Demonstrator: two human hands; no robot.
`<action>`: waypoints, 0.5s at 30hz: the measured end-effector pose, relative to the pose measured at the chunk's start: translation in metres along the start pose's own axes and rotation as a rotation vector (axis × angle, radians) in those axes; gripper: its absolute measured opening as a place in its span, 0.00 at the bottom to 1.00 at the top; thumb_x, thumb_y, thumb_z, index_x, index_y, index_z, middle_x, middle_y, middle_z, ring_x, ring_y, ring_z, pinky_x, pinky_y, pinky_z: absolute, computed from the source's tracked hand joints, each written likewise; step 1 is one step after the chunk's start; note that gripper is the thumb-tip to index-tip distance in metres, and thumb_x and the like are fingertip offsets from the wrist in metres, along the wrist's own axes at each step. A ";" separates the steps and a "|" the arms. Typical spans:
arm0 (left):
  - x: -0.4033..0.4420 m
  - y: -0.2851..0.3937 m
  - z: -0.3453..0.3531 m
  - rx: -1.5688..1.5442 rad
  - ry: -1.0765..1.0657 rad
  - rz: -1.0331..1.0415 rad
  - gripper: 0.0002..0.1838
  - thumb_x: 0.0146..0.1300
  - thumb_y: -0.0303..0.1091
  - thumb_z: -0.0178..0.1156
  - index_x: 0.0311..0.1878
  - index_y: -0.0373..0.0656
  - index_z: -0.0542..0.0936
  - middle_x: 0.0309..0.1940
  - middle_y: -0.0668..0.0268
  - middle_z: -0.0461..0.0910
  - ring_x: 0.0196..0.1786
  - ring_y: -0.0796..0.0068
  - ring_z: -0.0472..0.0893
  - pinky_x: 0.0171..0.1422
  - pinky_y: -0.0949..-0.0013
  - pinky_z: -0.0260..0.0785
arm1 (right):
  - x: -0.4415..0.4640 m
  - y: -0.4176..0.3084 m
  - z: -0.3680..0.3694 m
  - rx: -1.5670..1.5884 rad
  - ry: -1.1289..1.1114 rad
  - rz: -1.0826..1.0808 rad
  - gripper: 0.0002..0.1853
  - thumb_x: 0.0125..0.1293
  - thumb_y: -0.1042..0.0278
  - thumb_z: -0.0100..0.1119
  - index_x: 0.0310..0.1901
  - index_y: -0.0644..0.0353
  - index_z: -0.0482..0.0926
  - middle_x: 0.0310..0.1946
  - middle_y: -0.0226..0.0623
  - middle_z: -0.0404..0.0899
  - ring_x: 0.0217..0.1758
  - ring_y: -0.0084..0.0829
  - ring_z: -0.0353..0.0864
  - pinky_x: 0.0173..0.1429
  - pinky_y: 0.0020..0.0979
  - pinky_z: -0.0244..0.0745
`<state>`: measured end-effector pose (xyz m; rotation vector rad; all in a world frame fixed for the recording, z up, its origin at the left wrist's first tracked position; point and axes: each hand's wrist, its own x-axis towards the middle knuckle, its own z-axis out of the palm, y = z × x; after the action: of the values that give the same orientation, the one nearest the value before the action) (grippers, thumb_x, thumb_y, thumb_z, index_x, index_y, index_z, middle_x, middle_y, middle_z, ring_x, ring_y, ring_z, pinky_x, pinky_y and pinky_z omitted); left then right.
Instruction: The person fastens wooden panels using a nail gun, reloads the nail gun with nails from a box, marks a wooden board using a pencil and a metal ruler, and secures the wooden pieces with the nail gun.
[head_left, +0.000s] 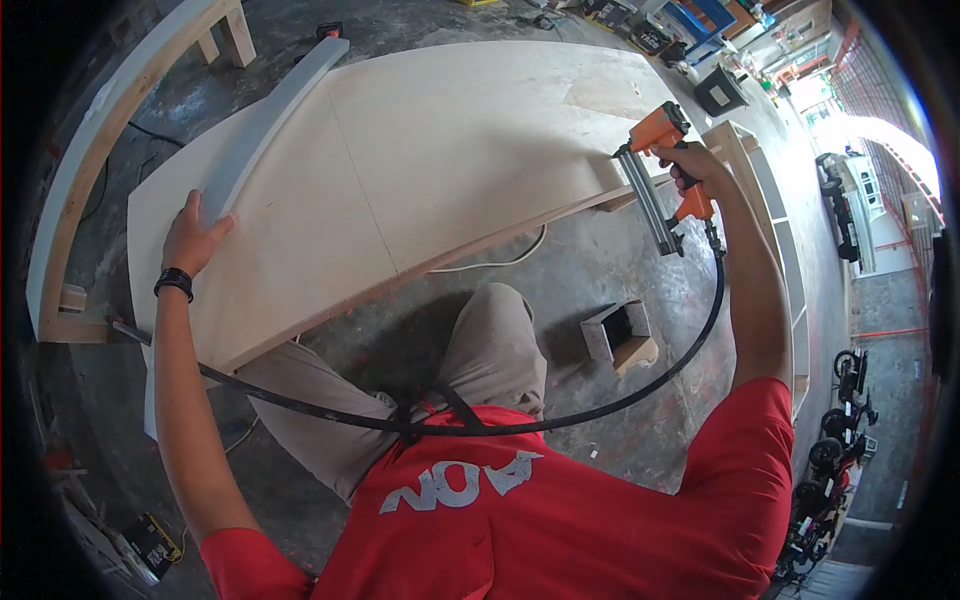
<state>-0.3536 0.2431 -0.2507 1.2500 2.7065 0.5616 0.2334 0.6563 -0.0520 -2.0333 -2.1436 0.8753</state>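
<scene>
My right hand point(690, 165) is wrapped round the grip of an orange pneumatic nail gun point(655, 130). Its nose meets the panel near the right edge, and its silver magazine points down toward me. From the handle a black air hose point(590, 422) loops across my lap to the left. My left hand point(195, 235) grips a long grey-white board point(275, 125), thumb on one side and fingers on the other. This board slants over the left part of a broad pale plywood panel point(440, 140). The hand hides part of the board.
Below the panel, a small open cardboard box point(618, 335) sits on the concrete floor point(600, 450). A wooden frame point(75, 180) stands at the left, and another frame point(770, 195) at the right. A black bin point(720, 92) is farther back. Motorcycles point(830, 460) line the far right.
</scene>
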 end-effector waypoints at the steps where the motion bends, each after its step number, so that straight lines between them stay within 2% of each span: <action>1: 0.003 -0.002 0.001 -0.004 0.013 0.001 0.49 0.55 0.56 0.65 0.69 0.30 0.61 0.62 0.40 0.71 0.64 0.47 0.73 0.67 0.56 0.65 | 0.000 0.000 -0.001 0.000 0.001 0.001 0.26 0.56 0.41 0.70 0.30 0.61 0.78 0.14 0.24 0.68 0.12 0.21 0.69 0.15 0.26 0.68; 10: 0.010 -0.004 0.000 0.014 0.005 -0.016 0.49 0.54 0.56 0.65 0.70 0.30 0.60 0.63 0.40 0.70 0.66 0.47 0.71 0.69 0.57 0.64 | 0.001 0.001 -0.001 -0.008 -0.004 -0.020 0.26 0.56 0.41 0.70 0.30 0.61 0.78 0.14 0.24 0.68 0.12 0.20 0.70 0.16 0.25 0.68; 13: 0.013 -0.011 0.003 0.002 0.009 -0.004 0.49 0.54 0.57 0.65 0.70 0.30 0.60 0.64 0.39 0.69 0.67 0.47 0.71 0.69 0.58 0.64 | 0.002 0.003 0.000 0.016 0.006 -0.009 0.27 0.53 0.42 0.74 0.27 0.61 0.76 0.15 0.25 0.69 0.13 0.20 0.70 0.16 0.29 0.68; 15: 0.015 -0.012 0.005 -0.014 -0.005 -0.001 0.49 0.54 0.57 0.65 0.70 0.30 0.60 0.64 0.40 0.69 0.67 0.48 0.71 0.69 0.58 0.63 | 0.003 0.004 -0.001 0.002 -0.008 -0.018 0.25 0.55 0.42 0.71 0.30 0.60 0.78 0.14 0.24 0.68 0.12 0.19 0.69 0.16 0.25 0.68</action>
<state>-0.3710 0.2481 -0.2588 1.2453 2.6936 0.5757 0.2373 0.6591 -0.0538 -2.0101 -2.1598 0.8843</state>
